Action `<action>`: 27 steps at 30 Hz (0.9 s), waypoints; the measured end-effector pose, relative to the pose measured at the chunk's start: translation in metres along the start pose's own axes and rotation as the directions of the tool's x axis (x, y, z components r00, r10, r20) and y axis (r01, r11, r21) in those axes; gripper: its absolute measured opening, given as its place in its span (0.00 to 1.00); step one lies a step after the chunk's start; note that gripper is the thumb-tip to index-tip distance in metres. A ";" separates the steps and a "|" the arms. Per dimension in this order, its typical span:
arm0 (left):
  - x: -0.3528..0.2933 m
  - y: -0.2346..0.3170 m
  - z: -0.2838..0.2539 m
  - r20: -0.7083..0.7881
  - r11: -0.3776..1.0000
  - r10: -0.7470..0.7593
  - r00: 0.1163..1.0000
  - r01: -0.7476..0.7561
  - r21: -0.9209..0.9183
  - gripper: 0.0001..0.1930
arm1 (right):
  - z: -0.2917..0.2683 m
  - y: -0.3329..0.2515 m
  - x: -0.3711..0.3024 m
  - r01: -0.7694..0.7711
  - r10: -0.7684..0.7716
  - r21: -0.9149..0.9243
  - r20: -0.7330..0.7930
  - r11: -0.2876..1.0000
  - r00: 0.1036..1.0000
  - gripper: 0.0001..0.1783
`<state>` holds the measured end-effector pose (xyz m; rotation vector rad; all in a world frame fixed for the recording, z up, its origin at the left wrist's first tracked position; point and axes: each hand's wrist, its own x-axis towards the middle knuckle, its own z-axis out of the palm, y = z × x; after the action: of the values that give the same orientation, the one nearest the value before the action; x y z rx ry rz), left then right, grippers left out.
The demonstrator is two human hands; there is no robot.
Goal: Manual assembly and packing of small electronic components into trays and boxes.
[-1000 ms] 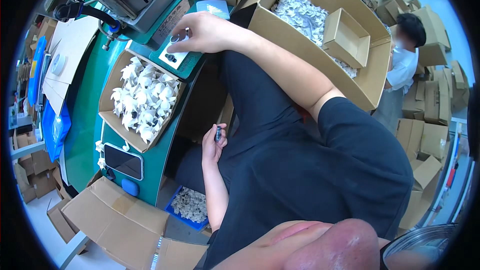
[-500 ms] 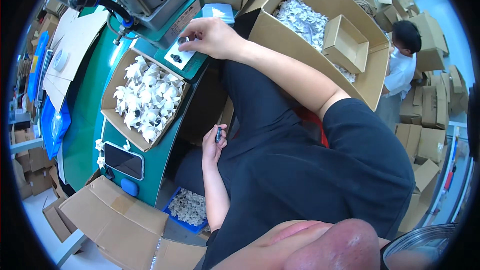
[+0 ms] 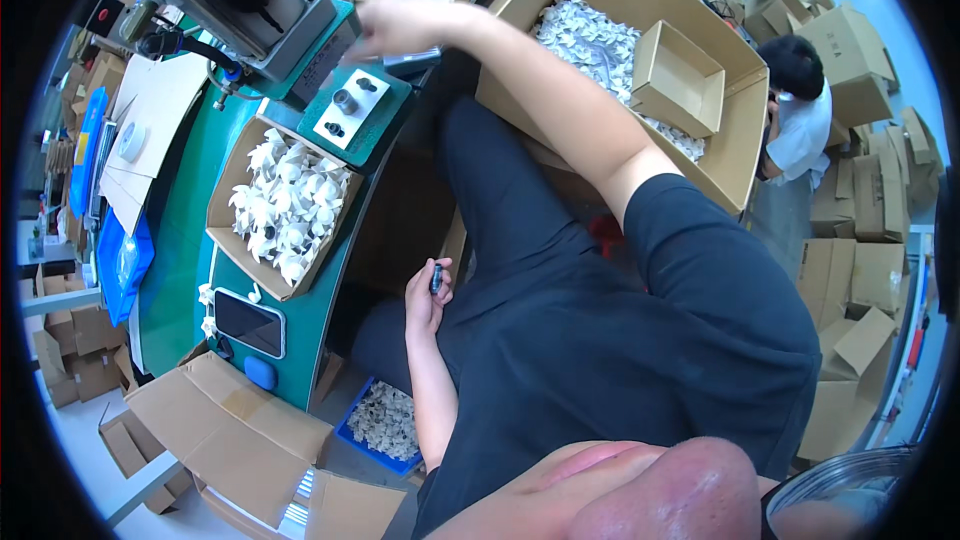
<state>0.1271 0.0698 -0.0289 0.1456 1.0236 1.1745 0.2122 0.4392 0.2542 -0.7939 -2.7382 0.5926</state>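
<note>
My left hand [image 3: 424, 302] rests by my lap, its fingers curled round a small dark cylindrical part [image 3: 436, 278]. My right hand [image 3: 405, 26] is stretched out over the far end of the bench, next to the press. Motion smears its fingers, so whether they hold anything cannot be made out. Below it, a white plate [image 3: 351, 108] sits on the press's green base [image 3: 385, 120]. A round metal post [image 3: 345, 101] stands in the middle of the plate, between two black fittings. A small blue-grey box [image 3: 413, 62] lies beside the base, partly under my right forearm.
The press [image 3: 240, 0] stands at the far left. A cardboard tray of white finned parts [image 3: 290, 202] sits nearer me, then a phone [image 3: 250, 324] and a blue case [image 3: 260, 372]. On the right is a large carton [image 3: 735, 175] of white parts. A co-worker [image 3: 800, 110] sits beyond.
My right hand has lifted off the plate and moved up and left, uncovering the metal post. My left hand keeps its hold on the dark part. The view has shifted slightly.
</note>
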 end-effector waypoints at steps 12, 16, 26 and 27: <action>-0.009 0.008 0.003 -0.078 0.996 0.055 0.995 -0.060 -0.061 0.20 | 0.015 0.143 0.109 -0.318 0.342 -0.421 -0.021 0.849 0.940 0.19; -0.006 0.009 0.001 -0.078 0.998 0.035 0.996 -0.040 -0.054 0.20 | 0.013 0.150 0.111 -0.339 0.360 -0.254 0.039 0.906 0.932 0.22; 0.008 0.014 0.002 -0.042 1.000 0.001 0.999 -0.002 -0.027 0.20 | -0.022 0.123 0.079 -0.207 0.222 -0.081 0.293 0.975 0.930 0.17; 0.007 0.013 0.002 -0.039 1.000 0.001 0.999 -0.002 -0.028 0.20 | -0.021 0.116 0.078 -0.186 0.220 -0.145 0.272 0.972 0.937 0.16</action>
<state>0.1195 0.0823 -0.0244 0.1013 1.0407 1.1968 0.2078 0.5783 0.2302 -1.1114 -2.9983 0.6361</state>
